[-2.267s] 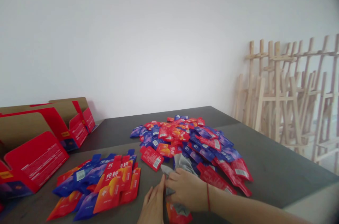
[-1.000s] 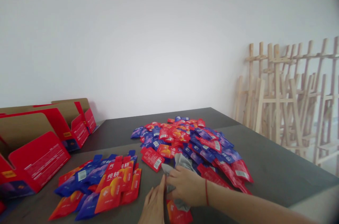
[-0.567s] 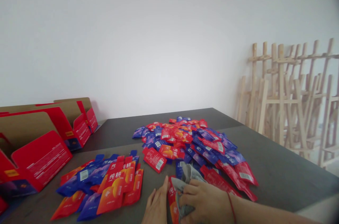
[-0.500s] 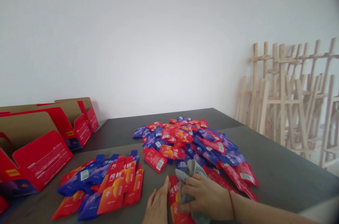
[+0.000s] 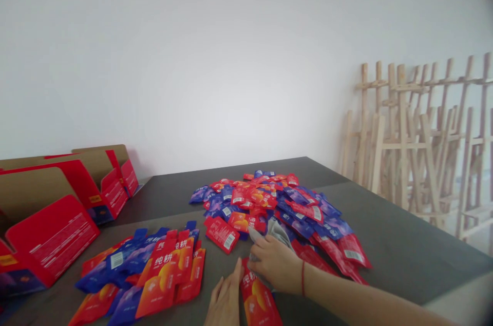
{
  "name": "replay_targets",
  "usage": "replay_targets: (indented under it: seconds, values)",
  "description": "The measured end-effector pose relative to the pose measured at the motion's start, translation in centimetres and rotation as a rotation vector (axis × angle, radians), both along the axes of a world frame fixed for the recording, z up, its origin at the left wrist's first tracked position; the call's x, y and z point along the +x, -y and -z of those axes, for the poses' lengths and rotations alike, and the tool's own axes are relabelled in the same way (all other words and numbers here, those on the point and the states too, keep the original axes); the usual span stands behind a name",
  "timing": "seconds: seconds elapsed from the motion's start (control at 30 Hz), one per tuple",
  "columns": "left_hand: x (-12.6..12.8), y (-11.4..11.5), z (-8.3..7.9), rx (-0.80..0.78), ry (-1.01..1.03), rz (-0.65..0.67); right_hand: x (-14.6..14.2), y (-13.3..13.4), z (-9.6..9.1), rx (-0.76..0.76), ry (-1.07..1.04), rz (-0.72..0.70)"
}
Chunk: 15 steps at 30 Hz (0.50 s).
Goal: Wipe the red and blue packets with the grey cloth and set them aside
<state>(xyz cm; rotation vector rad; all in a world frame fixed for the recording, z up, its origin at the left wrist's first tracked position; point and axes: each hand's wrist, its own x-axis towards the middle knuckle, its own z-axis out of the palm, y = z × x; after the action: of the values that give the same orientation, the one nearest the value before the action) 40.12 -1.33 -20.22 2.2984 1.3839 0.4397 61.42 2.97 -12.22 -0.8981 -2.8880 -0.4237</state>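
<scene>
A red pouch with orange fruit print [image 5: 259,301] lies flat on the dark table in front of me. Along its left edge rests my left hand [image 5: 225,299], fingers stretched out and the index fingertip at the pouch's upper corner. My right hand [image 5: 275,264] is closed around a bunched grey cloth [image 5: 280,233] and covers the pouch's upper right part. Just beyond the hands spreads a loose heap of red and blue pouches [image 5: 258,196]. On the left lies a smaller overlapping pile of the same red and blue pouches [image 5: 159,280].
Open red cardboard boxes [image 5: 57,238] with brown insides stand in a row along the table's left side. Behind the dark table [image 5: 385,223] is a white wall. Several wooden easels [image 5: 402,146] lean together at the right, past the table edge.
My right hand has moved with the cloth up toward the pouch's far end, uncovering more of its lower part. My left hand stays beside the pouch. The view has shifted slightly.
</scene>
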Motion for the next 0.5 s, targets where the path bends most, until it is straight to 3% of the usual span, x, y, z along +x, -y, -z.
replay_targets:
  seconds: [0.27,0.5]
  values:
    - [0.0,0.2,0.5,0.066,0.037,0.018,3.9,5.1,-1.3,-0.029,-0.092,-0.304]
    - [0.5,0.8,-1.1,0.045,-0.026,-0.041,0.5,5.4,-2.0,0.026,-0.071,-0.324]
